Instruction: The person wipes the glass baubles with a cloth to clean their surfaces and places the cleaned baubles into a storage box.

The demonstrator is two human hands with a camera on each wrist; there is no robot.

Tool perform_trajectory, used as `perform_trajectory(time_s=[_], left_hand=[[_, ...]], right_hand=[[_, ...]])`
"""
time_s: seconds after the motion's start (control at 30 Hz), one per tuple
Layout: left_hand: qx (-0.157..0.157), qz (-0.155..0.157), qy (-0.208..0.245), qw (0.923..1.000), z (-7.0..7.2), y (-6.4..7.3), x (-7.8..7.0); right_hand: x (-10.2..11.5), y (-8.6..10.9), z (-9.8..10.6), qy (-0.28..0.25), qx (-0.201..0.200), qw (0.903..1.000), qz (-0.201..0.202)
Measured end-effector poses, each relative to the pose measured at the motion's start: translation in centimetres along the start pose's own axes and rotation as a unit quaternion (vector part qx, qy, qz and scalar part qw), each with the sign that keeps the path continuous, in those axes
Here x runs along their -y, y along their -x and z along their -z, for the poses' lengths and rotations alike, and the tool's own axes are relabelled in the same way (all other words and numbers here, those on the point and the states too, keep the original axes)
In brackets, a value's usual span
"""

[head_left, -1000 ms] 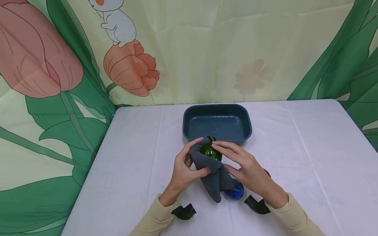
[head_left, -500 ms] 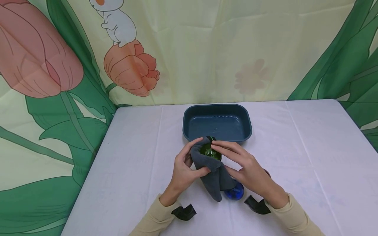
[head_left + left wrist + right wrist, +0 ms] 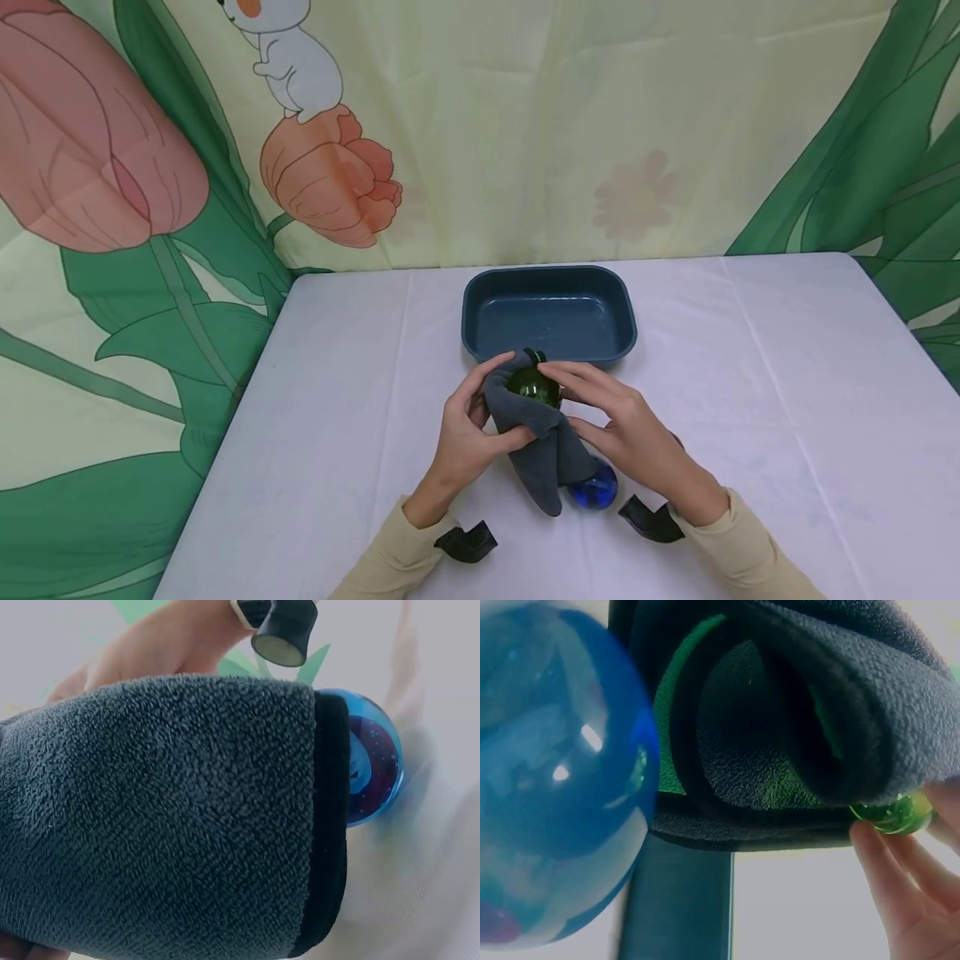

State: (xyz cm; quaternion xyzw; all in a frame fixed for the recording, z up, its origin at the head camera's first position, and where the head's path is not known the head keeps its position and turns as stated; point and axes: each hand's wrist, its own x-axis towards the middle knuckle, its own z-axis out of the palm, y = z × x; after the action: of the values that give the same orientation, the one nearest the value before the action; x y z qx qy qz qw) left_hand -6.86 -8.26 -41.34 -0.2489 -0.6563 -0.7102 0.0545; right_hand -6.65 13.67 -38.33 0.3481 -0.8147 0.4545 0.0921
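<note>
In the head view, my left hand (image 3: 467,429) grips a dark grey cloth (image 3: 536,437), fingers behind it and thumb in front. The cloth wraps partly round a green glass ball (image 3: 534,386), whose upper side shows. My right hand (image 3: 633,425) pinches the ball and cloth from the right with its fingertips. The right wrist view shows the fingertips (image 3: 870,844) against the green glass, under a cloth fold (image 3: 900,712). Just below the cloth's hanging end lies a blue glass ball (image 3: 595,487) on the table. In the left wrist view, cloth (image 3: 165,817) hides most of my left fingers.
A dark blue rectangular basin (image 3: 480,354) stands behind the hands near the table's back edge. A white cloth covers the table (image 3: 322,417). Behind it hangs a curtain (image 3: 495,167) printed with flowers. Something small and reddish, mostly hidden, shows past my right hand.
My right fingers shift slightly on the green ball, and the view drifts a little. My left hand keeps its hold on the cloth; the blue ball stays put.
</note>
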Motion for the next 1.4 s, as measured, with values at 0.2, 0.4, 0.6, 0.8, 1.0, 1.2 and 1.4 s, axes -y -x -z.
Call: perform_trajectory(time_s=[0.2,0.4,0.6,0.8,1.0,1.2,1.4], left_hand=[[0.0,-0.002,-0.002,1.0,0.07,0.08,0.04],[-0.006,-0.013,-0.015,0.9998,0.06,-0.02,0.11],[-0.01,-0.002,-0.025,0.9996,-0.11,0.03,0.46],[-0.004,0.003,-0.016,0.9999,-0.07,0.08,0.21],[0.008,0.003,-0.01,0.9999,0.17,0.0,-0.26],[0.014,-0.002,-0.006,0.9999,0.27,-0.02,-0.34],[0.0,0.002,-0.018,0.9998,0.18,-0.01,-0.29]], right_hand=[[0.07,0.07,-0.03,-0.012,0.014,0.9993,-0.033],[0.05,-0.04,0.08,0.03,0.018,0.9992,-0.02],[-0.14,-0.17,0.0,0.067,0.02,0.9976,-0.001],[0.11,-0.05,-0.04,0.08,0.007,0.9967,0.012],[0.3,-0.04,-0.11,0.059,-0.01,0.9977,0.032],[0.32,-0.01,-0.32,0.024,-0.025,0.9993,0.016],[0.31,0.02,-0.54,0.013,-0.016,0.9997,-0.01]])
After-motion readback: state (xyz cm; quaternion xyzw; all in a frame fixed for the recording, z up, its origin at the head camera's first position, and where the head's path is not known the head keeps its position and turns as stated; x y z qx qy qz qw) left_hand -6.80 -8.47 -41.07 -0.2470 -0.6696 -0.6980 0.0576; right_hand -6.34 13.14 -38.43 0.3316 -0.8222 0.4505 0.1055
